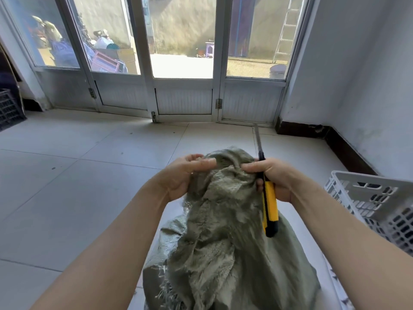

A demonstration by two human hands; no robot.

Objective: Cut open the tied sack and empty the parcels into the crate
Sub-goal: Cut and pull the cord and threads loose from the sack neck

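Observation:
A grey-green woven sack (223,231) stands on the tiled floor in front of me, its top bunched up between my hands. My left hand (183,175) grips the left side of the sack's top. My right hand (272,177) holds a yellow and black utility knife (269,206) with its long blade pointing up and away, and its fingers also pinch the right side of the sack's top. A grey plastic crate (380,202) sits on the floor to the right. No parcels show.
Glass doors (183,52) close off the room ahead, with a sunlit yard beyond. A dark crate (9,108) sits at the far left by the wall. A white wall with a dark skirting board (335,139) runs along the right.

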